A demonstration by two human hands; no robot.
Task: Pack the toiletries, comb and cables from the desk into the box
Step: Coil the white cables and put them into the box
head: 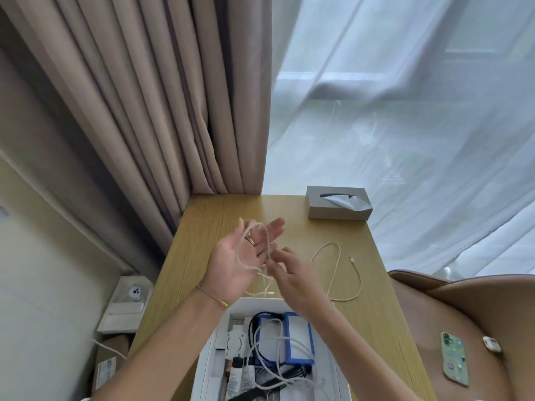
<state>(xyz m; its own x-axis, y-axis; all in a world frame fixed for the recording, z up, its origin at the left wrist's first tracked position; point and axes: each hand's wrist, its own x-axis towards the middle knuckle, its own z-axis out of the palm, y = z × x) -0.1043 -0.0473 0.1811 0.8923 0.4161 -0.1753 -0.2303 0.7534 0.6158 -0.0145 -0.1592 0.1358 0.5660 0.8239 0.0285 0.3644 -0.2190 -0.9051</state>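
Observation:
My left hand [240, 256] is held palm up above the desk with its fingers straight, and a thin white cable [254, 227] is looped around it. My right hand [289, 270] pinches the same cable just right of the left palm; its loose end hangs down to the desk. A second white cable [337, 256] lies curled on the wooden desk [208, 227] to the right. The white box [208, 366] stands open at the near edge, holding a blue-rimmed case [298, 337], small tubes [240, 374], a dark comb [292, 377] and another white cable [278, 360].
A grey tissue box [338, 202] sits at the desk's far right corner. Curtains hang behind the desk. A brown chair [469, 328] at the right carries a phone [455, 358] and an earbud case [492, 344]. Boxes lie on the floor at the left.

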